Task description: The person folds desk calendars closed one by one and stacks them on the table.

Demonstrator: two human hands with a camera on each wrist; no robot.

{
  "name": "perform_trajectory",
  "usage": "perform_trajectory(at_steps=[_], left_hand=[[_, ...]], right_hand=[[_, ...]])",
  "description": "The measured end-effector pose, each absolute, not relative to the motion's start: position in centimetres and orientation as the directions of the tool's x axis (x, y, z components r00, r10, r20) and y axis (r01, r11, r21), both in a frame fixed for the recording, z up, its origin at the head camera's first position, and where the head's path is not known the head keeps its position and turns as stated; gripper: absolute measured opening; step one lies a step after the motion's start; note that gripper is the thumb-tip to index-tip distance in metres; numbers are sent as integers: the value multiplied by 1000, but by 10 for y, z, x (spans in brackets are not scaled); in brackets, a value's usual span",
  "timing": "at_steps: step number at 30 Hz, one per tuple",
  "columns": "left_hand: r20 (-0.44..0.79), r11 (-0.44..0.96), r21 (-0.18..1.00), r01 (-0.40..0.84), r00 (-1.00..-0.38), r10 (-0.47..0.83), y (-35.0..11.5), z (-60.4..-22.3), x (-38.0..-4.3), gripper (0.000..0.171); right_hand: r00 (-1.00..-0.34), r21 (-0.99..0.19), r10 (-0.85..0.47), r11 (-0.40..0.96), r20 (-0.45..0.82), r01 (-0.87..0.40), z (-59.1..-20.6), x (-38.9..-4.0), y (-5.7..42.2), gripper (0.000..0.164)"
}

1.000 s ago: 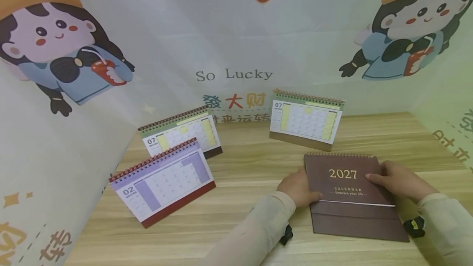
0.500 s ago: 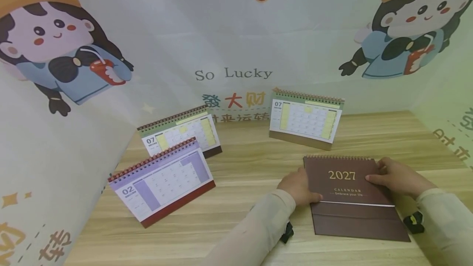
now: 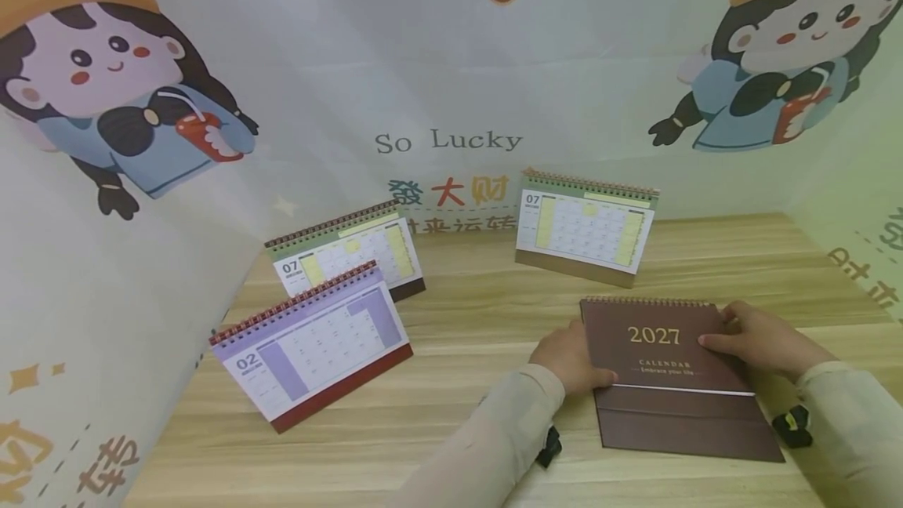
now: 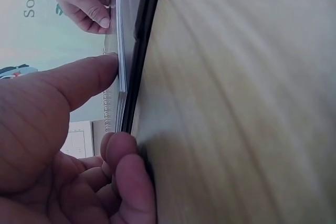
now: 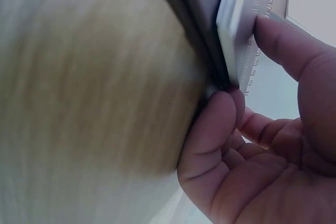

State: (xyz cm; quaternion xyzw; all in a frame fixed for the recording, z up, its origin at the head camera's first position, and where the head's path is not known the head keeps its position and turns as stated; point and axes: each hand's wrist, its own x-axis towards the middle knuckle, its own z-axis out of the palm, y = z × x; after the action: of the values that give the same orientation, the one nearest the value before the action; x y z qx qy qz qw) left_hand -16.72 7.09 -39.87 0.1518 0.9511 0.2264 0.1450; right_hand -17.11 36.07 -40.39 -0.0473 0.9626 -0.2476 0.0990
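A brown desk calendar (image 3: 656, 355) marked 2027 lies at the right of the table, its spiral binding at the far edge and its lower flap spread toward me. My left hand (image 3: 570, 361) grips its left edge, thumb on the cover. On the opposite edge my right hand (image 3: 765, 339) pinches it, thumb on top. The left wrist view shows the page stack (image 4: 122, 51) between thumb and curled fingers. In the right wrist view, curled fingers (image 5: 212, 129) sit under the calendar's edge and the thumb presses the cover.
Behind it stands a green-topped calendar (image 3: 585, 230) with a tan base. At the left, a purple calendar (image 3: 320, 343) with a red base stands partly in front of another green calendar (image 3: 405, 245). A printed cloth (image 3: 451, 61) rises behind the wooden table (image 3: 466, 335).
The brown calendar's spiral edge has dropped very slightly toward me since a second ago. Both hands keep their hold, and the other calendars stay put.
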Motion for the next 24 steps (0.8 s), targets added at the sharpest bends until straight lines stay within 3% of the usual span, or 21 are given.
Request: perform_trajectory(at_steps=[10,19,24], left_hand=[[-196,818,543,191,-918,344,65,-401,-168,60],[-263,792,589,161,-888,377,54,-395,-173,56],[-189,763,614,204,-900,393,39,-384,-170,52]], right_hand=[[-973,-524,-129,852,-194,-9,-401,-171,356,58],[-957,-625,-129,778,-258,63,-400,-170,361,61],[-958,-665,-134,743,-254,72,-396,-167,366,65]])
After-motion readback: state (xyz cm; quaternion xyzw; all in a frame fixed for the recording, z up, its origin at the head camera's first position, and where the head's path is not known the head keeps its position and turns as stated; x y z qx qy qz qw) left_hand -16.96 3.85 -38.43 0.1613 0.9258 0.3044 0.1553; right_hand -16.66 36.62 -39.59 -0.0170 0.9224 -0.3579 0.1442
